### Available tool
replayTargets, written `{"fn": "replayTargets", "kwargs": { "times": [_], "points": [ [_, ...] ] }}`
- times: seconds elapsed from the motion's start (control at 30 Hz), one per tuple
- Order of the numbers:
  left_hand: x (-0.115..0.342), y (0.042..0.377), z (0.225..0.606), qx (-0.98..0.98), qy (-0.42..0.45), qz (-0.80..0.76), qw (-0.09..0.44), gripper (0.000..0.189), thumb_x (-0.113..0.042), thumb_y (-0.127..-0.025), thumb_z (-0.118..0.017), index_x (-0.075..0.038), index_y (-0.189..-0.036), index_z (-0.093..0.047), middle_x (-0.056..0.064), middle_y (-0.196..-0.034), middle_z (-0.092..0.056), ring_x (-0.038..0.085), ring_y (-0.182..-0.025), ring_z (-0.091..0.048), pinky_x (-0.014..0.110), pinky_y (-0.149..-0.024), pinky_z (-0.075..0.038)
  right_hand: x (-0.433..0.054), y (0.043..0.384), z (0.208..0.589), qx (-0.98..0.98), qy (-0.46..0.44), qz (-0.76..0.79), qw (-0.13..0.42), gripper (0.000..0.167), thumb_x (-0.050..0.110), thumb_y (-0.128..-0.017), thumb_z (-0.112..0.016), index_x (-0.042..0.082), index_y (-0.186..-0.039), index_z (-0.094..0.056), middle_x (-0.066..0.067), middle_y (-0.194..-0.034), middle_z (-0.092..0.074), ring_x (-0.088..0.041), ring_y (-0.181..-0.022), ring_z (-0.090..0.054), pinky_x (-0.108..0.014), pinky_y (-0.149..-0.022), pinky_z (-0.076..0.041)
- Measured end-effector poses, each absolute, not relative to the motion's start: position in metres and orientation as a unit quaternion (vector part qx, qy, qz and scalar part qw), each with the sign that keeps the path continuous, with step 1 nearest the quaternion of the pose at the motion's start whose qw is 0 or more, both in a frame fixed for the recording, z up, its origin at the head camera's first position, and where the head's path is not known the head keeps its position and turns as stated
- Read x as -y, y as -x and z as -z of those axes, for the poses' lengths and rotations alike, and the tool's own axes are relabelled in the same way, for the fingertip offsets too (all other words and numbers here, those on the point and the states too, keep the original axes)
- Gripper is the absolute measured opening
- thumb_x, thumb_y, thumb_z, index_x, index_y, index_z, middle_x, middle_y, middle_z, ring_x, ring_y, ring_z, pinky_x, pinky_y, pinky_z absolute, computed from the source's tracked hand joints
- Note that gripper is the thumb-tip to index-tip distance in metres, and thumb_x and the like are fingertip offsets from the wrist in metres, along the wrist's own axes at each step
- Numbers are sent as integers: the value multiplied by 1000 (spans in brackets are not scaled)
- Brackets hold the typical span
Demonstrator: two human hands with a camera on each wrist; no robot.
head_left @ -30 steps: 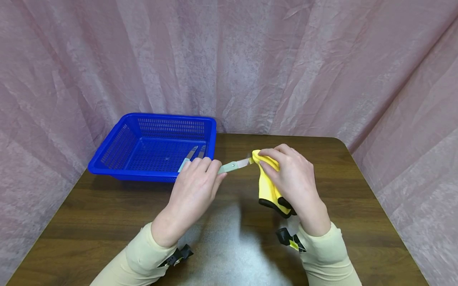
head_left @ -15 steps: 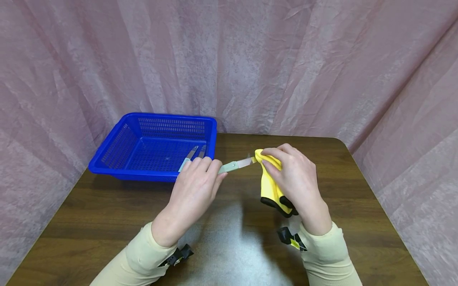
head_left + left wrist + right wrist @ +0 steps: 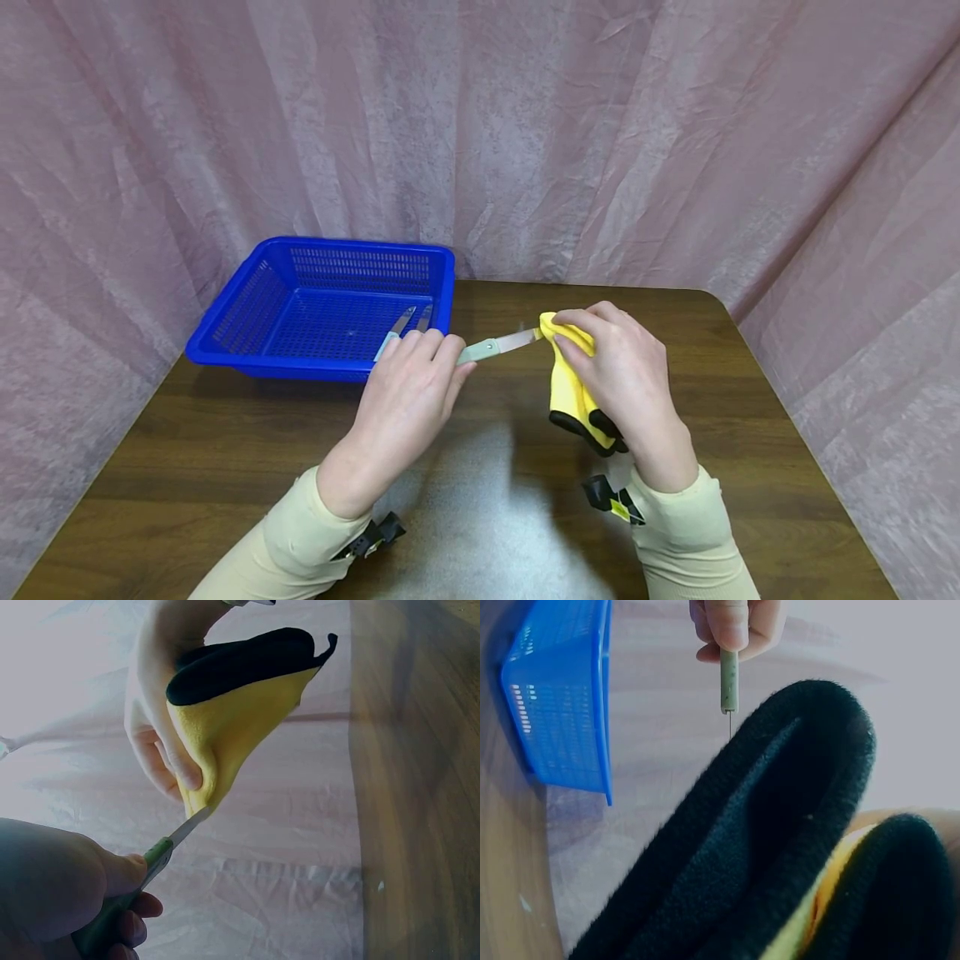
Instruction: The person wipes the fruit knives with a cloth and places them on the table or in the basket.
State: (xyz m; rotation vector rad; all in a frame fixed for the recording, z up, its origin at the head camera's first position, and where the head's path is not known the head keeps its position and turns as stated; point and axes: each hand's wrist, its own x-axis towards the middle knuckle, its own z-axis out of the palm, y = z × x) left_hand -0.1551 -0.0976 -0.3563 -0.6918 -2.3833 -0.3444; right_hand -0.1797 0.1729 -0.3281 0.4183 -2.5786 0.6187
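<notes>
My left hand (image 3: 411,400) grips the pale green handle of a small knife (image 3: 487,348), its blade pointing right. The yellow cloth (image 3: 572,379), edged in dark trim, hangs from my right hand (image 3: 622,375), which pinches its folded top over the blade's tip end. In the left wrist view the knife (image 3: 156,859) runs up into the fold of the cloth (image 3: 232,727), which hides the tip. Dark folds of the cloth (image 3: 780,795) fill much of the right wrist view. Both hands are held above the table.
A blue plastic basket (image 3: 258,360) stands at the left back of the wooden table (image 3: 720,375). Inside its right side lie knives (image 3: 402,319), partly hidden behind my left hand. A pink curtain (image 3: 510,142) hangs behind the table and along its sides.
My right hand has slid the cloth slightly right, towards the knife's tip, baring a bit more blade. The left hand and knife stay where they were.
</notes>
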Motion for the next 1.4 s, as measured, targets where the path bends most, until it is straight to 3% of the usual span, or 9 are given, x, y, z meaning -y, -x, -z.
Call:
{"fn": "replayTargets", "kwargs": {
  "times": [0.7, 1.4],
  "points": [
    [98, 155, 356, 904, 261, 129, 313, 21, -24, -106, -77, -6, -106, -65, 6, -84, -59, 32, -72, -55, 41, -67, -41, -175, 179, 325, 940, -131, -225, 220, 25, 17, -97, -85, 23, -122, -85, -3, -111, -75, -27, -88, -70, -53, -66, -53],
    [97, 155, 355, 910, 255, 123, 302, 22, -25, -106, -77, -7, -107, -65, 6, -85, -60, 32, -74, -57, 41, -68, -42, -147, 162, 326, 908, -224, -226, 271, 27, 18, -90, -94, 25, -115, -87, 4, -100, -73, -22, -80, -66, -43, -64, -53]
  ]
}}
